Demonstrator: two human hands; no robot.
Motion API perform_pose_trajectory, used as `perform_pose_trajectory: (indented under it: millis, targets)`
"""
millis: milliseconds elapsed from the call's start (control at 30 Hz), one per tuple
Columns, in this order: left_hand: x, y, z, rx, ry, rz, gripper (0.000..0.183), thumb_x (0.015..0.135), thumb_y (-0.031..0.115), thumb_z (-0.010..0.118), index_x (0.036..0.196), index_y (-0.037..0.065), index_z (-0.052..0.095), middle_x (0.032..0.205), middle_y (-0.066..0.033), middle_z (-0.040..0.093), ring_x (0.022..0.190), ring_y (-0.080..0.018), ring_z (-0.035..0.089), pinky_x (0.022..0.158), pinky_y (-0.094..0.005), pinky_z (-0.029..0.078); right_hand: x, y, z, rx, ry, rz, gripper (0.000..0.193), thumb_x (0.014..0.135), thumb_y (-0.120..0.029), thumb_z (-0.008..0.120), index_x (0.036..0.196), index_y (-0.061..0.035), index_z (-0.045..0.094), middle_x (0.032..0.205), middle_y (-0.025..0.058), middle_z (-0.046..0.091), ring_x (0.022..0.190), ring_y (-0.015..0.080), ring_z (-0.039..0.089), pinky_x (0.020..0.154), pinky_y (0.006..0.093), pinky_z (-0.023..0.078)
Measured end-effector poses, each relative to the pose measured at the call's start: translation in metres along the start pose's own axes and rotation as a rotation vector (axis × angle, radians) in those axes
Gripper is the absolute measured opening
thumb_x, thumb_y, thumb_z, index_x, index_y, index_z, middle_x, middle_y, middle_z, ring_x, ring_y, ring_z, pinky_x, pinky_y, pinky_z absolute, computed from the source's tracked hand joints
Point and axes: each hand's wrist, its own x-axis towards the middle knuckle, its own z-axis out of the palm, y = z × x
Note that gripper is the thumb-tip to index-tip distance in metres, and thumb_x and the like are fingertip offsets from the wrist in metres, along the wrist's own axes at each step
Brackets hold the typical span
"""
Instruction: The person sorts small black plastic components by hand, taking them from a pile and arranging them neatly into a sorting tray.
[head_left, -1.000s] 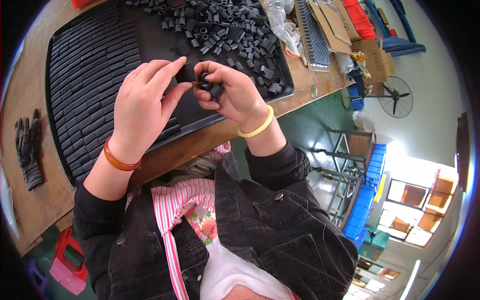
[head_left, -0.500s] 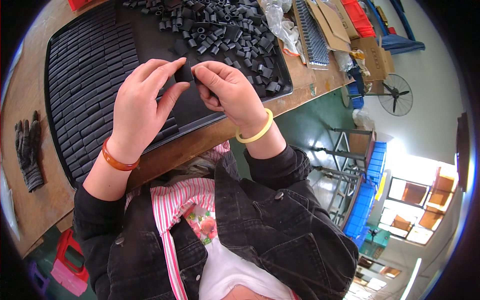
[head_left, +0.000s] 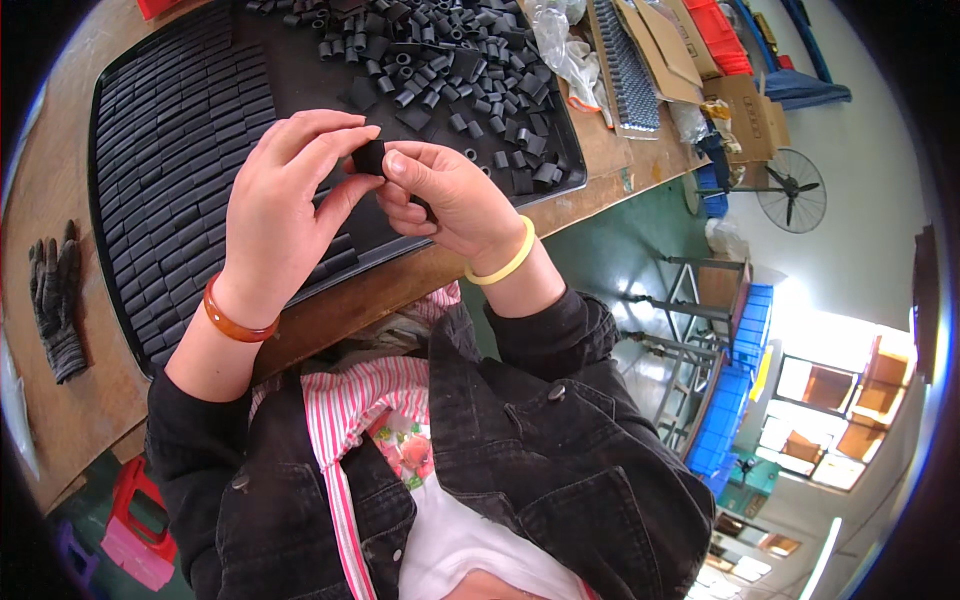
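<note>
Between my two hands, above a large black tray (head_left: 300, 82), is a small black rectangular piece (head_left: 369, 157). My left hand (head_left: 285, 185) pinches its left side between thumb and fingers. On its right edge, the thumb and curled fingers of my right hand (head_left: 445, 195) close; a bit of another dark piece (head_left: 424, 207) shows under that palm. Tight rows of black pieces (head_left: 185, 170) fill the tray's left part. Loose short black tubes and flat pieces (head_left: 430, 65) lie heaped toward its far right.
A dark knitted glove (head_left: 58, 300) lies on the wooden table (head_left: 110, 385) left of the tray. Plastic bags (head_left: 570, 55), a grid-like panel (head_left: 622, 75) and cardboard (head_left: 665, 50) sit to the right. A red stool (head_left: 140, 520) stands below at left, a fan (head_left: 790, 188) further right.
The black piece has turned from nearly edge-on to show its broad face. My right hand has shifted slightly down and left; my left hand has barely moved.
</note>
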Motion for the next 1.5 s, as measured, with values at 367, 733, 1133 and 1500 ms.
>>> perform_pose_trajectory:
  millis: [367, 733, 1133, 1500]
  targets:
    - [-0.001, 0.0, 0.0, -0.036, 0.035, -0.048, 0.025, 0.078, 0.003, 0.074, 0.102, 0.005, 0.072, 0.095, -0.0076, 0.068, 0.087, -0.0257, 0.064, 0.076, -0.0336, 0.052, -0.003, 0.002, 0.004, -0.026, 0.104, -0.066, 0.025, 0.102, -0.026, 0.057, 0.11, -0.0029, 0.059, 0.076, -0.0013, 0.052, 0.061, 0.0063, 0.044, 0.048, 0.0193, 0.033]
    - [-0.003, 0.0, 0.001, -0.01, -0.02, -0.137, 0.022, 0.08, 0.003, 0.072, 0.102, 0.005, 0.071, 0.088, -0.009, 0.065, 0.083, -0.0282, 0.062, 0.074, -0.0353, 0.051, -0.005, 0.0, 0.025, -0.735, 0.293, -0.523, 0.015, 0.102, -0.011, 0.052, 0.112, -0.0008, 0.053, 0.079, 0.0019, 0.058, 0.064, 0.0066, 0.05, 0.056, 0.0203, 0.04]
    - [-0.003, -0.001, 0.001, -0.014, -0.017, -0.17, 0.022, 0.08, 0.003, 0.071, 0.102, 0.004, 0.069, 0.092, -0.0099, 0.066, 0.086, -0.0297, 0.063, 0.076, -0.0361, 0.051, 0.005, 0.006, 0.024, -0.912, 0.499, -0.682, 0.019, 0.087, -0.011, 0.074, 0.094, 0.001, 0.062, 0.078, 0.0051, 0.064, 0.073, 0.0112, 0.06, 0.066, 0.0263, 0.048]
    - [-0.005, -0.001, 0.001, 0.004, -0.039, -0.123, 0.03, 0.079, 0.003, 0.072, 0.109, 0.005, 0.069, 0.096, -0.0102, 0.064, 0.087, -0.029, 0.063, 0.077, -0.0351, 0.052, 0.004, 0.006, 0.02, -0.974, 0.477, -0.699, 0.011, 0.082, -0.008, 0.076, 0.089, 0.0, 0.071, 0.08, 0.0062, 0.068, 0.07, 0.0129, 0.059, 0.066, 0.0262, 0.048]
